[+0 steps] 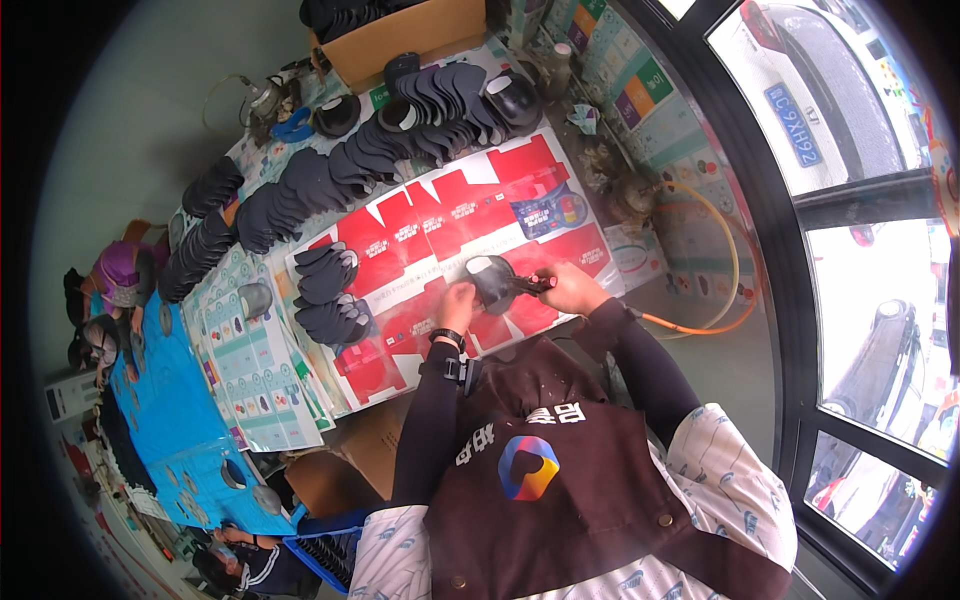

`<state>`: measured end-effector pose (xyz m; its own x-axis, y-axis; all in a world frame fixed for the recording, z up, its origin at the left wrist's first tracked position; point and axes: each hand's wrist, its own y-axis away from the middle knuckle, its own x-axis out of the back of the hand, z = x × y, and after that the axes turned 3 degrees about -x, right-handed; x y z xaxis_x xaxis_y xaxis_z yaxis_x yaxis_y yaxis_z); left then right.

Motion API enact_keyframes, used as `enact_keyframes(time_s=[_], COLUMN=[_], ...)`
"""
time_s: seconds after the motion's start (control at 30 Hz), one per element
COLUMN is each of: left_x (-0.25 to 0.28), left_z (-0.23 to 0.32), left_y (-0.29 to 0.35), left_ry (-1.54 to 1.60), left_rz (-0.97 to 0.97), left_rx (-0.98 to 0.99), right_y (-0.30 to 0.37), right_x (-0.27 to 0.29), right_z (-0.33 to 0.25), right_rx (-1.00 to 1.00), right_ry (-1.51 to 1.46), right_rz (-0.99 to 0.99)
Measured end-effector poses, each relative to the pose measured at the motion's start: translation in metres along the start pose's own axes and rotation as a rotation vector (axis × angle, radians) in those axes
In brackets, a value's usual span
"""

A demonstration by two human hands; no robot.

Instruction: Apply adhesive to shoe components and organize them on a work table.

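Note:
My left hand (458, 307) is closed at the left edge of a black, cup-shaped piece (492, 288) with a pale patch on top. It is held over the red printed sheet. My right hand (575, 290) is wrapped round a dark spray gun (532, 284), whose front points left at the black piece. From beside my right wrist an orange hose (680, 327) runs off to the right. Two small stacks of dark curved pads (330, 318) lie on the sheet left of my hands. Where my left fingertips meet the piece is partly hidden.
Long overlapping rows of dark pads (310, 187) line the table's far side, with a cardboard box (400, 45) behind. A dirty metal canister (632, 197) stands at the right by a window frame (775, 200). People work at a blue-covered table (180, 390) to the left.

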<state>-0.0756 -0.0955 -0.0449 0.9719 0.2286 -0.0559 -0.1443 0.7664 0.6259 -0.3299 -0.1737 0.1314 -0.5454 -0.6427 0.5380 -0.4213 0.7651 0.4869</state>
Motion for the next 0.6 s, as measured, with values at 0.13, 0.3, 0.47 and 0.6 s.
enact_keyframes(time_s=[0.13, 0.3, 0.47, 0.6], left_x=[0.0031, 0.0027, 0.0016, 0.001], left_z=[-0.0031, -0.0063, -0.004, -0.0042], left_y=[-0.0019, -0.0047, -0.003, -0.0036], left_ry=[0.038, -0.009, 0.005, -0.017], left_rz=[-0.007, -0.011, 0.003, -0.003], left_rx=[0.024, 0.001, 0.025, 0.029], right_y=[0.0001, -0.0009, 0.001, 0.003], right_x=[-0.0009, -0.0033, 0.0009, 0.0047], right_z=[0.0027, 0.0042, 0.0014, -0.0025], right_rx=[0.007, -0.001, 0.055, 0.076], right_ry=[-0.06, -0.134, -0.022, -0.119], right_rz=[0.029, 0.064, 0.036, 0.114])
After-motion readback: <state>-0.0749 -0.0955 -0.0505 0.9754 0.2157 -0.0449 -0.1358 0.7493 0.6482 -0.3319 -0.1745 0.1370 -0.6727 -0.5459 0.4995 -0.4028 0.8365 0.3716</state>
